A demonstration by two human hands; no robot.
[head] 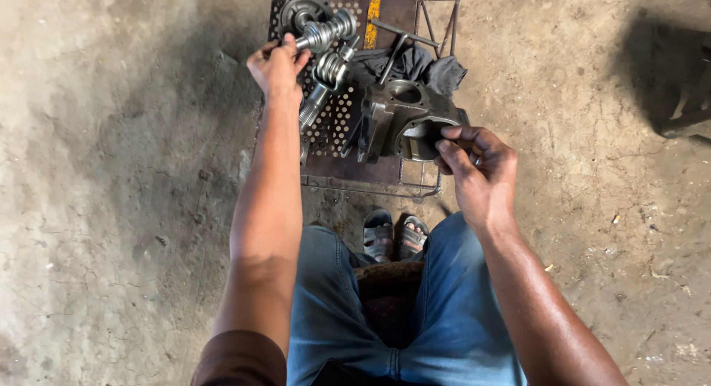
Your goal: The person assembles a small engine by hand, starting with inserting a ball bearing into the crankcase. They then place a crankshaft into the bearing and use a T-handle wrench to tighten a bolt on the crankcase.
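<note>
Dusty floor [111, 171]; grey cast engine casing [396, 119].

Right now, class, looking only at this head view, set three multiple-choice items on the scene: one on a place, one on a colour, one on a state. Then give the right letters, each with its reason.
1. Where does the metal engine housing sit?
A. on the perforated metal stand
B. on the person's lap
C. on a wooden shelf

2. What colour are the person's trousers?
A. black
B. blue
C. white

3. What is the left hand doing?
A. lying flat on the floor
B. gripping a shaft with a coil spring
C. resting on the knee

Answers:
1 A, the housing rests on the stand, with the right hand at its opening.
2 B, the denim is blue.
3 B, the fingers close round the end of the sprung shaft, raised over the stand.
</note>
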